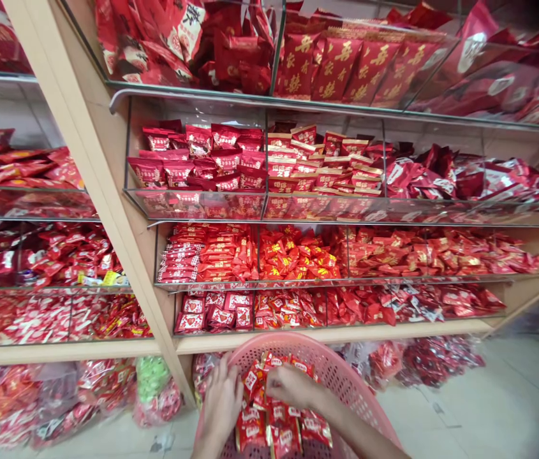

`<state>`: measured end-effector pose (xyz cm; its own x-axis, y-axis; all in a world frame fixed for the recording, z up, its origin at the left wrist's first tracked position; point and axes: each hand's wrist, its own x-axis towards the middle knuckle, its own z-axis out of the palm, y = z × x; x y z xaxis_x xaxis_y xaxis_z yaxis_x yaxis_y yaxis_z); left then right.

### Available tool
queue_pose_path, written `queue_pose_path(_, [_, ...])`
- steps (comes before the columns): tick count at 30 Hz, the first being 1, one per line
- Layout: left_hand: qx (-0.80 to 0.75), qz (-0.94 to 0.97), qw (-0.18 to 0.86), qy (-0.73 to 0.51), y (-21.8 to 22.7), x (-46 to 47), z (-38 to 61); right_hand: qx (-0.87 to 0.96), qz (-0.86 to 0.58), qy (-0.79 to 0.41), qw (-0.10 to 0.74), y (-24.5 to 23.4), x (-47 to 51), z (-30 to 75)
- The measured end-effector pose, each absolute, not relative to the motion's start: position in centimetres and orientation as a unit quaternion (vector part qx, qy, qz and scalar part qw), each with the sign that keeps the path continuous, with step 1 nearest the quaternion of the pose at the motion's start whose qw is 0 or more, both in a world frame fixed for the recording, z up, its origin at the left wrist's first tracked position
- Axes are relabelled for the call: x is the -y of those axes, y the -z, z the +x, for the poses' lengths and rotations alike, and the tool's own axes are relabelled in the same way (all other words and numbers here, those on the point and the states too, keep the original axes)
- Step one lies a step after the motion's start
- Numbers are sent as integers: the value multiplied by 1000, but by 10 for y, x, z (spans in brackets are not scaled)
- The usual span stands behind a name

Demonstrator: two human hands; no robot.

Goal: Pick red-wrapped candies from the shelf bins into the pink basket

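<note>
A pink perforated plastic basket [346,382] stands on the floor in front of the lowest shelf. In it lies a heap of small red wrapped sweets [284,437] with white and gold print. My left hand [222,395] is at the basket's left side, fingers stretched out and slightly apart beside the sweets. Over the middle of the heap is my right hand [293,386], its fingers curled in among the packets. What those fingers grip, if anything, is hidden.
A wooden shelf unit [336,328] rises ahead, its glass-divided compartments full of red sweet packets [305,255]. A wooden upright [106,191] splits it on the left. Clear bags of sweets [436,360] lie on the tiled floor [513,389] underneath, one with green contents [151,379].
</note>
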<state>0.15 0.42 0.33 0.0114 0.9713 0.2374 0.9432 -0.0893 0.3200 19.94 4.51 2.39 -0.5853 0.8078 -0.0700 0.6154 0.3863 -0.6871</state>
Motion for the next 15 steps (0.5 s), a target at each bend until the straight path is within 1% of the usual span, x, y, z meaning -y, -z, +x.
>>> queue_pose_path(3, [-680, 704, 43, -201, -2, -5, 2, 794, -442, -326, 261, -49, -77, 195])
queue_pose_path(5, [-680, 703, 52, -200, -3, -5, 2, 735, -466, -329, 365, -59, -103, 190])
queue_pose_path(7, [-682, 702, 59, -196, -5, -5, 2, 669, -506, -321, 439, -63, -131, 183])
queue_pose_path(10, [-684, 702, 70, -188, -7, -4, 2, 618, -552, -289, 479, -64, -170, 175])
queue_pose_path(15, [-683, 702, 73, -188, -4, -3, 1, 629, -562, -235, 483, -68, -211, 164])
